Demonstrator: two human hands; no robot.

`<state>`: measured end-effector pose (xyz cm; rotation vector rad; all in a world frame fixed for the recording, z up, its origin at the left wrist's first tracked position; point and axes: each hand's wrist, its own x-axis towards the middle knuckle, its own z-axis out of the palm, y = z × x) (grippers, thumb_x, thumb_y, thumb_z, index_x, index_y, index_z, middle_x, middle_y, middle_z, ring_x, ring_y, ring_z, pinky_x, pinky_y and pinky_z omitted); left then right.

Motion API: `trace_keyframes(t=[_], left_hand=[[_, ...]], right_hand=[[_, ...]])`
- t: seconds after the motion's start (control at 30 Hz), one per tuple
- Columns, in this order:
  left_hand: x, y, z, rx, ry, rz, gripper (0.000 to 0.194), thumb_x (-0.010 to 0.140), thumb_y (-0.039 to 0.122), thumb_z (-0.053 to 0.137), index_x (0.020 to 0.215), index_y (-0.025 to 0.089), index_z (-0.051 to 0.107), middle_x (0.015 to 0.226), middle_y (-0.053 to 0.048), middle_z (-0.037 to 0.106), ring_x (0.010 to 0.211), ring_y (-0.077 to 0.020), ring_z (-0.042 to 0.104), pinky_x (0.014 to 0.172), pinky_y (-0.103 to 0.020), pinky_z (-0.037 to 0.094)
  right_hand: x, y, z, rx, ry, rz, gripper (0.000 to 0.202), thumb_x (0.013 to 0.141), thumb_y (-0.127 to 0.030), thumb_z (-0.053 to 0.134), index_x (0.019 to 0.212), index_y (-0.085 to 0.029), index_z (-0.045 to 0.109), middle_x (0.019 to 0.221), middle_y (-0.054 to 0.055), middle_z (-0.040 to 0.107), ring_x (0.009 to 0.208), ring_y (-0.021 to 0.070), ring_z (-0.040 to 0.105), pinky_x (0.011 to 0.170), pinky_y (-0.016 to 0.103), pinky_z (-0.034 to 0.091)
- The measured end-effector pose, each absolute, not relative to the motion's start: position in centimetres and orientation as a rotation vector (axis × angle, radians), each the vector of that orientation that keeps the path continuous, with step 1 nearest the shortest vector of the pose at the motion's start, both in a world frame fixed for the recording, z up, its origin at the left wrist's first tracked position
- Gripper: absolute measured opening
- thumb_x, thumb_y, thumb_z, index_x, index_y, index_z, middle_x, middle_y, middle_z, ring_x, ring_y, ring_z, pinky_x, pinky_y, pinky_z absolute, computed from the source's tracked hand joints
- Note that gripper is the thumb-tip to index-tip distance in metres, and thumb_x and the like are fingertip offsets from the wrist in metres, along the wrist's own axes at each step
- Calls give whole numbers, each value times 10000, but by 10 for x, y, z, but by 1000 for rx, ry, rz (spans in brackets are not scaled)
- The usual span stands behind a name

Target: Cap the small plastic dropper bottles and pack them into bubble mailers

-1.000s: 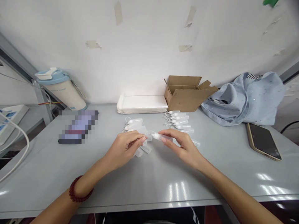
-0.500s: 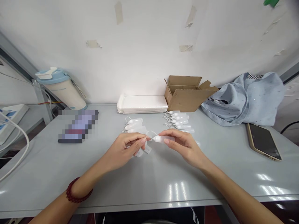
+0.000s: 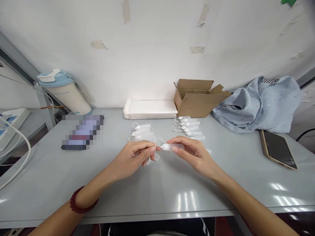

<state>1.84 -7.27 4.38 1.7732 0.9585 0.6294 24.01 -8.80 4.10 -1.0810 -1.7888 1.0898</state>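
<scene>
Between the thumb and fingers of my right hand (image 3: pixel 190 152) lies a small translucent dropper bottle (image 3: pixel 176 147), held sideways with its white neck and thin nozzle pointing left. A white strap (image 3: pixel 161 140) arches from the bottle's neck to my left hand (image 3: pixel 140 155), whose thumb and forefinger pinch its far end right by the nozzle tip. Those fingertips hide the strap's end. Several similar bottles (image 3: pixel 144 131) lie behind and partly beneath my left hand. Beyond my right hand, another row of bottles (image 3: pixel 193 128) with looped straps lies on the grey table (image 3: pixel 157 193).
A stack of white packets (image 3: pixel 151 109) and an open cardboard box (image 3: pixel 200 103) stand against the wall. To the right are a light blue cloth bag (image 3: pixel 261 108) and a phone (image 3: pixel 279 149). On the left are a tumbler (image 3: pixel 69 95), a blurred-out device (image 3: pixel 83 132) and a power strip (image 3: pixel 11 119).
My left fingertips have shifted slightly right, closer to the nozzle tip, with the strap still pinched. My right hand keeps the bottle nearly still. The camera view has moved a little.
</scene>
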Motion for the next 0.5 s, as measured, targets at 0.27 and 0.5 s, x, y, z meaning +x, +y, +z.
trace_keyframes(t=[0.27,0.5], left_hand=[[17,-73,42,1740,929,633,311,936,339,423,814,158,644,748,-4,609,532,-78,440,541,-220,395],[18,-73,42,1754,932,635,332,930,325,429,731,143,622,744,-9,616,527,-73,438,554,-215,402]], right_hand=[[240,-89,43,-1102,-1795,1094,183,892,-308,514,990,-230,647,910,25,664,826,164,596,729,305,468],[239,-89,41,-1159,-1880,1002,206,906,-317,491,1016,-230,641,901,21,663,800,166,594,700,301,456]])
